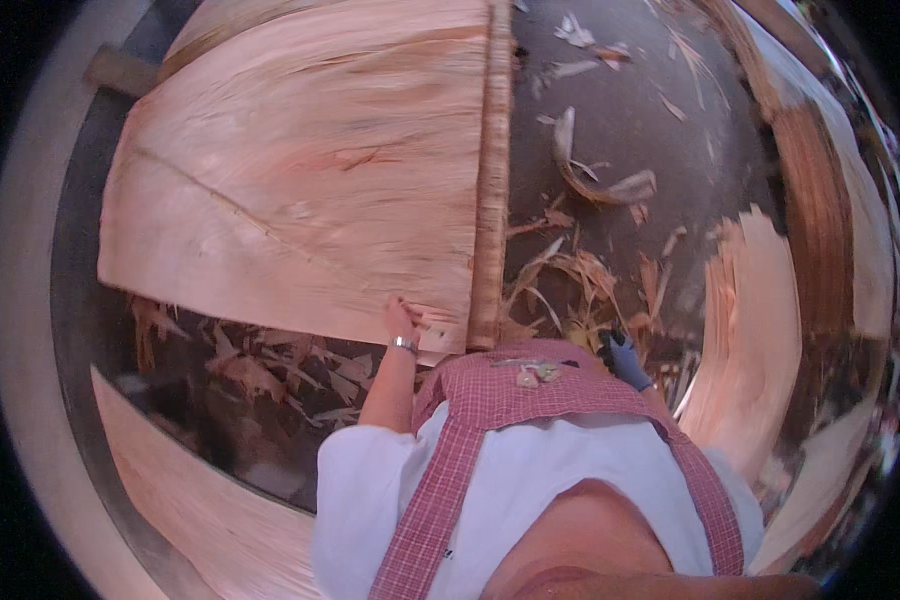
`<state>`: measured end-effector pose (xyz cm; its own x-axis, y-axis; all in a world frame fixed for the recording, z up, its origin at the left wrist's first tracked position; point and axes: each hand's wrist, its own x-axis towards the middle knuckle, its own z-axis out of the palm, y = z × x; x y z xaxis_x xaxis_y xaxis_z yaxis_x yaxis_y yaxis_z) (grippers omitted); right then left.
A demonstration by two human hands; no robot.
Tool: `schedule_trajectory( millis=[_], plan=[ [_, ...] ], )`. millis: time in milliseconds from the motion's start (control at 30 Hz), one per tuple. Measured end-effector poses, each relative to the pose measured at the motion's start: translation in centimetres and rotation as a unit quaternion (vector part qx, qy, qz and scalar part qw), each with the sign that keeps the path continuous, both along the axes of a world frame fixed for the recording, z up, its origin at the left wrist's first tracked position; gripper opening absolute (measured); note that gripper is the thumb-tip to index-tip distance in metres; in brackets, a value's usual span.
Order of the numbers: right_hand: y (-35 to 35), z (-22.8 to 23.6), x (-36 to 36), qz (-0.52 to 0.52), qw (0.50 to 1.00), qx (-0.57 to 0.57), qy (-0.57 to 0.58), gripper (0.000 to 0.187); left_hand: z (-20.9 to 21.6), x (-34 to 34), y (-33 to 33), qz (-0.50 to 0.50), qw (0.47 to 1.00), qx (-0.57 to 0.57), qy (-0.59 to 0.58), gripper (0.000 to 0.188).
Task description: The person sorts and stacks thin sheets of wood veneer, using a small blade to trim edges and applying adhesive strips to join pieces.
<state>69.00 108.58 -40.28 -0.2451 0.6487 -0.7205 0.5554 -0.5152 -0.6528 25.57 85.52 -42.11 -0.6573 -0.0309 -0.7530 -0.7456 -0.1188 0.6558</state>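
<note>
A wide, pale sheet of wood veneer [300,180] lies on top of a stack whose layered edge [491,180] runs along its right side. My bare left hand [402,318], with a metal-banded watch on the wrist, is at the sheet's near edge, close to the right corner. Its fingers look closed on that edge. My right hand [625,362] wears a blue-grey glove with dark fingers. It is low beside my right hip, over loose veneer scraps [580,285]. Its fingertips are partly hidden, so I cannot tell whether they grip anything.
Curled veneer strips [595,180] litter the dark floor [660,140] to the right. Beyond them stand more veneer sheets [755,320] and a brown stack [815,210]. Broken scraps [260,370] lie below the near edge, with another pale sheet [200,490] at the lower left.
</note>
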Motion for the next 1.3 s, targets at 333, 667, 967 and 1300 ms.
schedule_trajectory(
  millis=[333, 667, 967, 1300],
  plan=[
    [17.0, -9.0, -15.8, 0.477, 0.857, 0.185, 0.058, 0.032, 9.0, 20.1, -4.7, 0.131, 0.973, -0.155, 0.108, 0.038],
    [9.4, -4.2, -35.4, 0.631, 0.679, 0.331, 0.175, 0.043, 5.1, 28.8, -3.5, 0.142, 0.959, -0.224, 0.102, 0.03],
    [7.9, -2.5, -65.6, 0.541, 0.71, 0.415, 0.175, 0.037, 2.2, 27.4, 1.4, 0.119, 0.97, -0.213, -0.007, 0.032],
    [8.7, -4.6, -75.1, 0.633, 0.606, 0.423, 0.23, 0.038, 5.4, 24.8, 8.6, 0.175, 0.956, -0.175, -0.155, 0.037]
  ],
)
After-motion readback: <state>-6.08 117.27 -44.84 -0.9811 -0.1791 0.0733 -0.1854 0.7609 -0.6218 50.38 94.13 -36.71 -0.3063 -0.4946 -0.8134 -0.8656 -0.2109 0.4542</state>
